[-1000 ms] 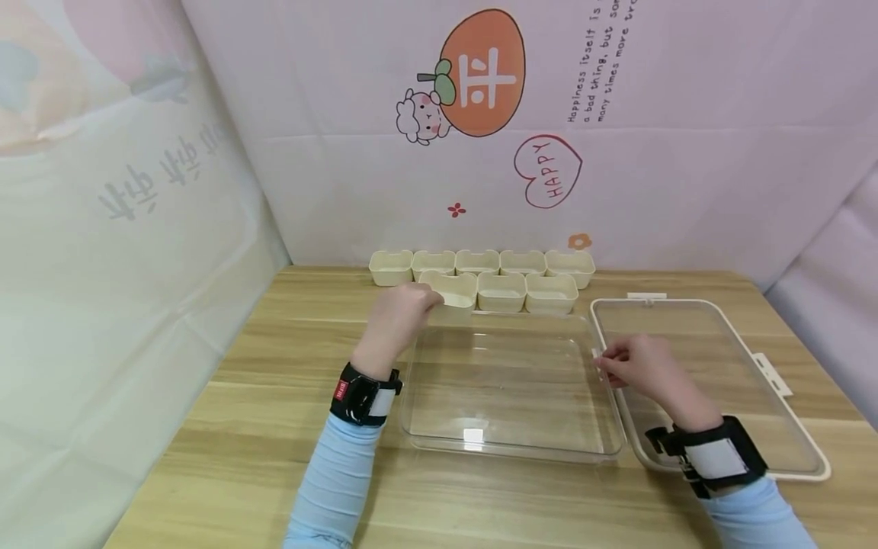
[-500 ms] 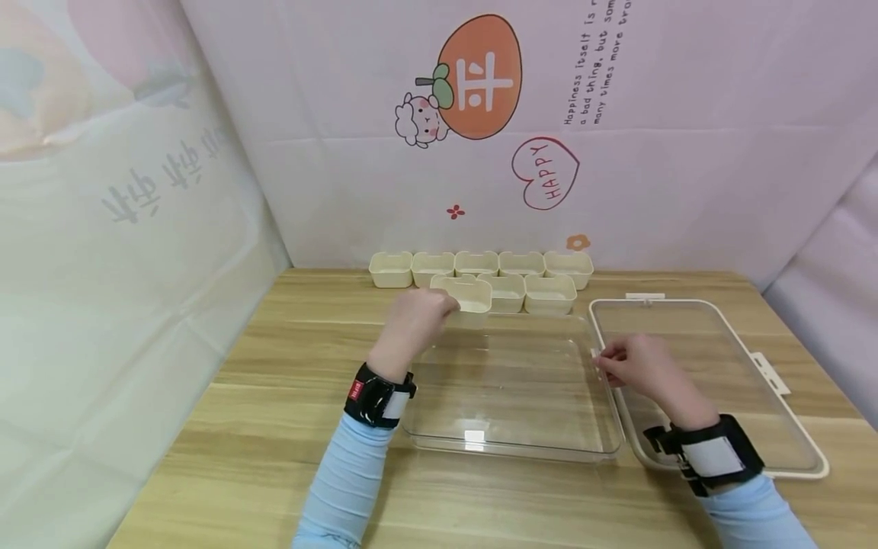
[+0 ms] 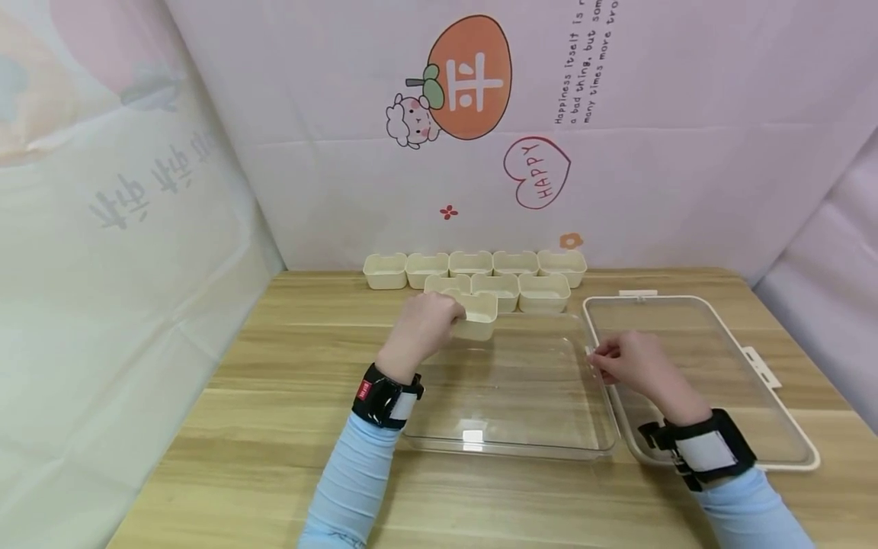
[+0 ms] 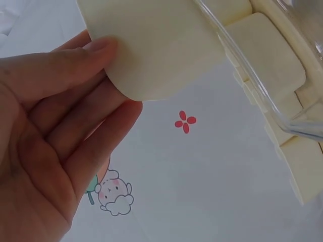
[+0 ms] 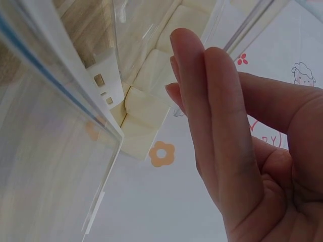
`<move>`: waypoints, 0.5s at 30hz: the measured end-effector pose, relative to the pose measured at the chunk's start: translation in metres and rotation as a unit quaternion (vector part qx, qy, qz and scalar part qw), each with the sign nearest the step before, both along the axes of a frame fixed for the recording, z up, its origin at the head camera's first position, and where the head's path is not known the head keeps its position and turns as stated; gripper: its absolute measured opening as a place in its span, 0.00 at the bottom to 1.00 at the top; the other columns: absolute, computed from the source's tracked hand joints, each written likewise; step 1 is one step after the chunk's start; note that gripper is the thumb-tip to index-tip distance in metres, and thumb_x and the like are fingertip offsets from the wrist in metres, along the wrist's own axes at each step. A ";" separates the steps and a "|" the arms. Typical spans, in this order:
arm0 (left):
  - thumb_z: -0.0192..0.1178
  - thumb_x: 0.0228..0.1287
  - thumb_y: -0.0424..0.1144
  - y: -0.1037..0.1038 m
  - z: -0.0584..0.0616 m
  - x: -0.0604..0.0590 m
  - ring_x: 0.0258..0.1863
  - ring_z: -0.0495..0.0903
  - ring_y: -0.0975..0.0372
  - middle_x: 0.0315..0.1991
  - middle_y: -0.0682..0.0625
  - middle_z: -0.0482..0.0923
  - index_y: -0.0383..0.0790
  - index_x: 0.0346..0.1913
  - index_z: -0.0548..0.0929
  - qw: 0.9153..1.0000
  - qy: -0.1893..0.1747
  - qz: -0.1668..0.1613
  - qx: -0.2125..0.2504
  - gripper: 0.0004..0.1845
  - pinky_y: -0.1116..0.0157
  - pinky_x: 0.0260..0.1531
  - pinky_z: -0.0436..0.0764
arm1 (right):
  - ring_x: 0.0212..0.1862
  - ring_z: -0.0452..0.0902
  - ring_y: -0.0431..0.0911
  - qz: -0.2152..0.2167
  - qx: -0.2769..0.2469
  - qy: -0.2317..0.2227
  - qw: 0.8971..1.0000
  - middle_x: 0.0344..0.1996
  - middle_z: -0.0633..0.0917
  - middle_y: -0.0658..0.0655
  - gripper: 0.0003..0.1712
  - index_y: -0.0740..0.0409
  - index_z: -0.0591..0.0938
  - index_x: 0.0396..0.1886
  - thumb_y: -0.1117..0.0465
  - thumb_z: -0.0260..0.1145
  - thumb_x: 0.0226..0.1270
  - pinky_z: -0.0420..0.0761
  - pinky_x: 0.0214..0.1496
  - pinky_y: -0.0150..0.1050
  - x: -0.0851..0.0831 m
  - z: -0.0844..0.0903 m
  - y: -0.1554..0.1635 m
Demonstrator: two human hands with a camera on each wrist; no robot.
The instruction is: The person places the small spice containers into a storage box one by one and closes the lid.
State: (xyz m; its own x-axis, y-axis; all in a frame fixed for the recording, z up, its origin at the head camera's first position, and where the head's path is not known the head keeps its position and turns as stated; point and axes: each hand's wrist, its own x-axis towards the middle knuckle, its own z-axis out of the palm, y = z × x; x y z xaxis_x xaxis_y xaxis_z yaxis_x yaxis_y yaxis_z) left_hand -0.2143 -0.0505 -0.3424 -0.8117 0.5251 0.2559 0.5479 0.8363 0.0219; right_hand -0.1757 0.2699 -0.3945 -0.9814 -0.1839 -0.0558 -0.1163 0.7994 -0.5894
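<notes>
Cream cup is pinched by left hand at side wall, over 11 o'clock edge of clear box, perhaps so mouth faces up. Box rim toward 2 o'clock is pinched by right hand, likely for steadiness. Other cups stand at 12, lid at 3.

Tubs stand in two rows behind the tray, the lid right of it, perhaps touching.

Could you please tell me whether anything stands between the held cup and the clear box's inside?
Nothing visible: the cup is at the far edge of the box, the right hand on its right rim.
</notes>
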 end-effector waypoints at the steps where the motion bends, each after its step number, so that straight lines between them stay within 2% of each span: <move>1: 0.58 0.57 0.28 0.000 -0.001 0.000 0.28 0.81 0.64 0.32 0.54 0.86 0.48 0.33 0.89 1.000 -0.004 0.000 -0.001 0.12 0.68 0.27 0.78 | 0.22 0.81 0.39 0.000 0.000 0.002 1.000 0.21 0.86 0.54 0.11 0.66 0.84 0.30 0.61 0.63 0.63 0.79 0.24 0.33 0.000 0.000 0.000; 9: 0.59 0.53 0.26 0.001 -0.006 -0.004 0.22 0.72 0.65 0.23 0.55 0.79 0.47 0.25 0.86 0.999 -0.030 0.010 -0.030 0.12 0.69 0.22 0.70 | 0.22 0.82 0.40 0.002 -0.012 0.000 1.000 0.21 0.86 0.54 0.10 0.67 0.84 0.29 0.63 0.63 0.64 0.80 0.24 0.32 0.001 -0.001 0.000; 15: 0.56 0.44 0.21 0.001 -0.009 -0.006 0.18 0.66 0.65 0.15 0.55 0.70 0.47 0.12 0.74 0.999 -0.035 -0.001 -0.029 0.17 0.71 0.18 0.63 | 0.22 0.82 0.40 -0.001 -0.011 -0.001 1.000 0.22 0.86 0.54 0.10 0.66 0.84 0.30 0.62 0.64 0.64 0.80 0.24 0.32 0.001 -0.001 0.000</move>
State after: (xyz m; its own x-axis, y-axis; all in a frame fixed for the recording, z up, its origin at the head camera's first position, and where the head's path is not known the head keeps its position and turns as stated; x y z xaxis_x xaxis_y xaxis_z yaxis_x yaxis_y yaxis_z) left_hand -0.2208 -0.0492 -0.3511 -0.8255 0.5390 0.1673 0.5482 0.8362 0.0108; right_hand -0.1747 0.2703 -0.3954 -0.9814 -0.1840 -0.0541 -0.1141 0.7870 -0.6064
